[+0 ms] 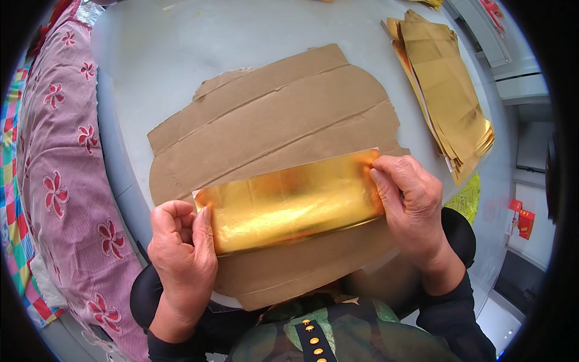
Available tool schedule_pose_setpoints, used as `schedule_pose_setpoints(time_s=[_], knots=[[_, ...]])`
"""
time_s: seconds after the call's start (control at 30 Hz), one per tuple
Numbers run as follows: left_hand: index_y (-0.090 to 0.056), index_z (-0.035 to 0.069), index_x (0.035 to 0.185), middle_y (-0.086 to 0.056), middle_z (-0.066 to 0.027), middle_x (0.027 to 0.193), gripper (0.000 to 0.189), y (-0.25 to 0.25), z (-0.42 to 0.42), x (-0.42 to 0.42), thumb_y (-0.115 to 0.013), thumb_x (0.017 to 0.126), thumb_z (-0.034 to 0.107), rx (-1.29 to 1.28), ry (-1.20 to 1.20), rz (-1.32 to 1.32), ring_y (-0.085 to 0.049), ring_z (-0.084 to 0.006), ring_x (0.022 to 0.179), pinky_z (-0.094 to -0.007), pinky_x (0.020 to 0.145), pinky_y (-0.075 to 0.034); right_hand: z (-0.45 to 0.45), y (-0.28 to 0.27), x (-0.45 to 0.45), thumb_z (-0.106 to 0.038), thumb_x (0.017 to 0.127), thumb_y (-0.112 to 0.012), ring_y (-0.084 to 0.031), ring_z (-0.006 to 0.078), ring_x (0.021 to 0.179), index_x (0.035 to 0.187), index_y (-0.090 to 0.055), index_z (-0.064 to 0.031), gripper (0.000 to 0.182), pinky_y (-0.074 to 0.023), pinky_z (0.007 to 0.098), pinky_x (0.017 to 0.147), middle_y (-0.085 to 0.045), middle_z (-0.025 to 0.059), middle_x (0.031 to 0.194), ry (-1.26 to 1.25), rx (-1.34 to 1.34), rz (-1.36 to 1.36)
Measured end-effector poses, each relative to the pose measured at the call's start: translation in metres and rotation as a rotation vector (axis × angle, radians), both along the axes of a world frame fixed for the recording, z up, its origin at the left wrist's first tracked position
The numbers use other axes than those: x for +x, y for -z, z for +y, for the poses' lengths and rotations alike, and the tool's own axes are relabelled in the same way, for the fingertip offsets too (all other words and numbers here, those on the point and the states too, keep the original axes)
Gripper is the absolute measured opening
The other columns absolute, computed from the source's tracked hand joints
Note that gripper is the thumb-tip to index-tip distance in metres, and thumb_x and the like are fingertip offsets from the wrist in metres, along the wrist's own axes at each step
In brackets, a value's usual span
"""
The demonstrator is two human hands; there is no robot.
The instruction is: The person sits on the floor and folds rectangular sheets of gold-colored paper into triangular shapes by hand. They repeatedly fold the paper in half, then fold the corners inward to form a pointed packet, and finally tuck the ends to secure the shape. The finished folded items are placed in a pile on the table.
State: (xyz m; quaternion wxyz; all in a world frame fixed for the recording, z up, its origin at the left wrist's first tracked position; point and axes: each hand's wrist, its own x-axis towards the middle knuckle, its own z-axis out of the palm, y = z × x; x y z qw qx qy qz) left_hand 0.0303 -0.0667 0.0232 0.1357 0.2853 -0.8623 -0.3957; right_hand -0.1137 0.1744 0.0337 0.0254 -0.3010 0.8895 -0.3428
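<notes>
A shiny gold foil paper sheet (294,199) stretches between my two hands above a piece of brown cardboard (271,117). My left hand (183,244) pinches its left end between thumb and curled fingers. At the opposite end, my right hand (409,199) grips the upper right corner with thumb and forefinger. A thin pale edge shows along the top of the sheet, and its lower edge looks folded or curved under. The cardboard lies on a white table (149,40) and has creases across it.
A stack of gold foil paper (441,86) lies at the table's right side, with a yellow-green plastic bag (466,197) below it. A pink cloth with flower patterns (72,167) covers something along the left. Red boxes (522,221) stand at the far right.
</notes>
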Motion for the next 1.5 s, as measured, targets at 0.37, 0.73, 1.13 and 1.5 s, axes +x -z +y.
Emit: schedule_pose_setpoints(time_s=[0.37,0.73,1.13,1.5], knots=[[-0.05,0.0,0.1,-0.062,-0.0128,0.074,0.021,-0.0001,-0.0021,0.0012,-0.067,0.088,0.003,-0.016,0.011,-0.026,-0.065,-0.022,0.061,-0.0316,0.056,-0.052,-0.0047,-0.0021,0.0036,0.003,0.09,-0.063,-0.055,0.0152,0.071,0.098,-0.062,0.0039,0.008,-0.0458,0.0255,0.067,-0.062,0.0101,0.085,0.033,0.03,-0.018],[-0.049,-0.001,0.102,-0.064,-0.0178,0.077,0.022,0.0007,-0.0037,0.0036,-0.065,0.087,-0.001,0.025,0.036,-0.003,-0.067,-0.0321,0.066,-0.036,0.058,-0.053,-0.0065,-0.0012,0.0054,0.005,0.089,-0.061,-0.052,0.0201,0.066,0.095,-0.06,0.0029,0.006,-0.0432,0.0288,0.061,-0.058,0.0112,0.08,0.039,0.041,-0.049],[-0.049,-0.001,0.1,-0.06,-0.006,0.075,0.018,0.0008,-0.004,0.0037,-0.065,0.09,-0.002,-0.016,0.058,0.001,-0.061,-0.006,0.066,-0.02,0.057,-0.048,-0.0052,-0.0002,0.0044,0.005,0.088,-0.062,-0.053,0.0215,0.065,0.097,-0.061,0.0024,0.009,-0.0441,0.029,0.061,-0.058,0.0121,0.079,0.037,0.013,-0.037],[-0.049,0.0,0.1,-0.062,-0.0114,0.075,0.021,0.001,-0.0049,0.0044,-0.066,0.088,-0.002,0.013,0.052,-0.01,-0.065,-0.0206,0.065,-0.0288,0.056,-0.051,-0.0065,-0.0029,0.005,0.005,0.089,-0.062,-0.054,0.0234,0.066,0.098,-0.062,0.0025,0.009,-0.0446,0.0302,0.061,-0.059,0.013,0.081,0.038,0.039,-0.044]])
